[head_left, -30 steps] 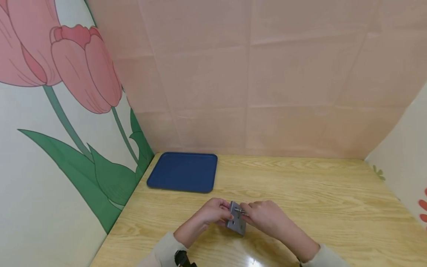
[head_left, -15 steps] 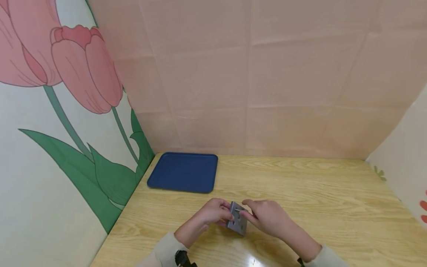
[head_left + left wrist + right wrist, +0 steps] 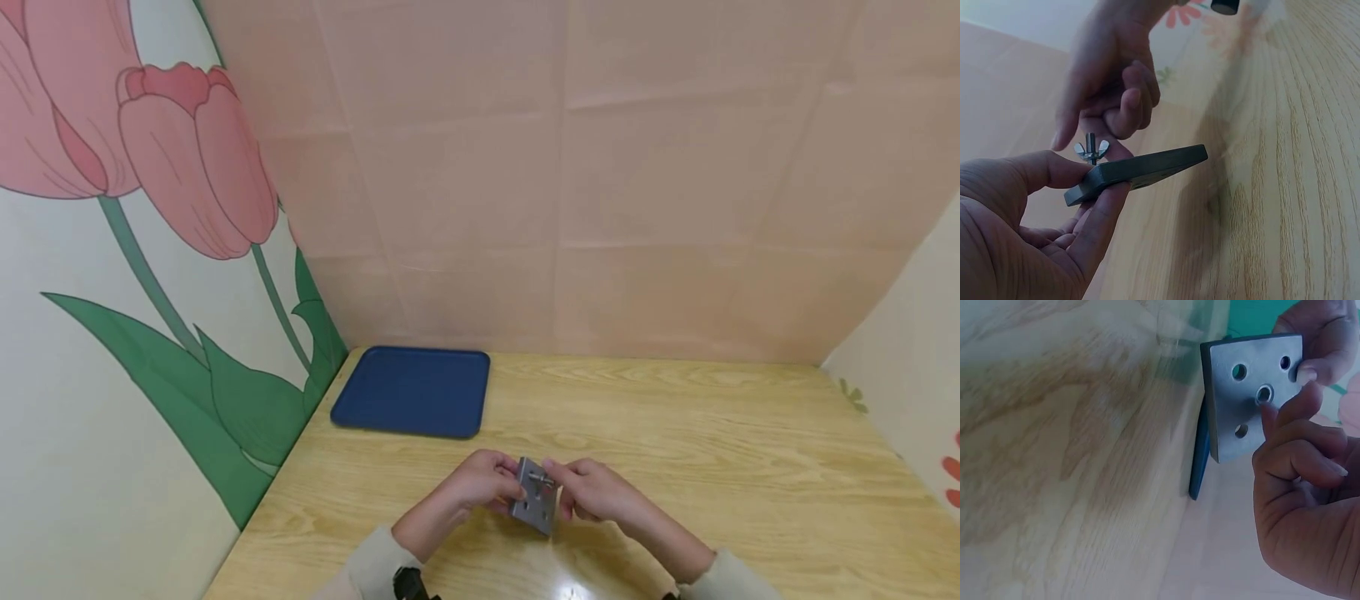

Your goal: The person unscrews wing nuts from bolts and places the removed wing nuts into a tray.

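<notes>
From here I see the left grip point(image 3: 480, 482) pinching a holed metal plate point(image 3: 535, 521) above the desk point(image 3: 690, 450); the right grip point(image 3: 606, 493) is loose, fingers just beside the plate's wing nut point(image 3: 1091, 152). A blue tray point(image 3: 412, 392) lies beyond.

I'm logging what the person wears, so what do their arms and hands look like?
The left hand and right hand are ungloved. The left sleeve and right sleeve are plain pale cream. A black device shows at the left one's edge, a black sliver at the right one's.
</notes>
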{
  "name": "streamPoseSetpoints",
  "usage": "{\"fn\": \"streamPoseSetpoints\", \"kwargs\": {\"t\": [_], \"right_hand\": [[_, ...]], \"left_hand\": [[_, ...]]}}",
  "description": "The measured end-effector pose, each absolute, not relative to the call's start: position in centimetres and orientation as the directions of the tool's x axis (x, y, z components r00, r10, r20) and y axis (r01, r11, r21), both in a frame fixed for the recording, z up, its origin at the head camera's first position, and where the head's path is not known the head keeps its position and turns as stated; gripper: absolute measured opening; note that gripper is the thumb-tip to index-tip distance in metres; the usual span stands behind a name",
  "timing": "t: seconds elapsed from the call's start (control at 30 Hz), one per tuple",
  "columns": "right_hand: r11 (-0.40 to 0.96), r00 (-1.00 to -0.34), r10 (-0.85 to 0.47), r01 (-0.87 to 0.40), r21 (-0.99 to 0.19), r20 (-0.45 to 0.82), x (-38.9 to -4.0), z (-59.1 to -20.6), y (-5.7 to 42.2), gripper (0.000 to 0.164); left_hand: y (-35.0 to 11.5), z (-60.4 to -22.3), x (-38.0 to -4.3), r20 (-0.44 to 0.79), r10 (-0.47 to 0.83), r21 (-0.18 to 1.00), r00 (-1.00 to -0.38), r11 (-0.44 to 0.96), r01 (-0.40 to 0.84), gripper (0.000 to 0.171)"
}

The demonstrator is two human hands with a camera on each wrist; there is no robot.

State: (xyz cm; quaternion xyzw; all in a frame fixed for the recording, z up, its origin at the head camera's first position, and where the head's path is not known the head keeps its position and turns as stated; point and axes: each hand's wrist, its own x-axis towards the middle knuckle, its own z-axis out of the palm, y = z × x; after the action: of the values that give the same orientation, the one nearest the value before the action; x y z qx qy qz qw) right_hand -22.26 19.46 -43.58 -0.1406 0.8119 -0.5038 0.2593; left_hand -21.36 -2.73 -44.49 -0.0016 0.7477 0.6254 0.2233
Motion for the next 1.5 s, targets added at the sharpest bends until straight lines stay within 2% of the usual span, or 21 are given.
{"fn": "streamPoseSetpoints", "kwargs": {"t": [0.17,1.23,1.37,1.5], "right_hand": [[0.440,-0.808,-0.504,0.064,-0.895,-0.306,-22.21,-43.54,19.27,0.059],[0.465,-0.805,-0.484,0.096,-0.880,-0.343,-22.27,-43.76,18.84,0.060],[0.508,-0.831,-0.466,0.031,-0.861,-0.305,-22.21,-43.68,18.72,0.053],[0.596,-0.850,-0.505,-0.217,-0.773,-0.150,-22.23,-43.55,18.68,0.042]], "left_hand": [[-2.78,-44.55,-21.40,-0.335,0.278,0.935,-0.900,0.219,-0.280,0.028],[-2.94,-44.56,-21.13,-0.313,0.296,0.945,-0.902,0.193,-0.265,0.030],[-3.05,-44.55,-21.16,-0.323,0.302,0.942,-0.897,0.197,-0.272,0.029],[-3.11,-44.55,-21.21,-0.330,0.303,0.939,-0.894,0.206,-0.277,0.028]]}}
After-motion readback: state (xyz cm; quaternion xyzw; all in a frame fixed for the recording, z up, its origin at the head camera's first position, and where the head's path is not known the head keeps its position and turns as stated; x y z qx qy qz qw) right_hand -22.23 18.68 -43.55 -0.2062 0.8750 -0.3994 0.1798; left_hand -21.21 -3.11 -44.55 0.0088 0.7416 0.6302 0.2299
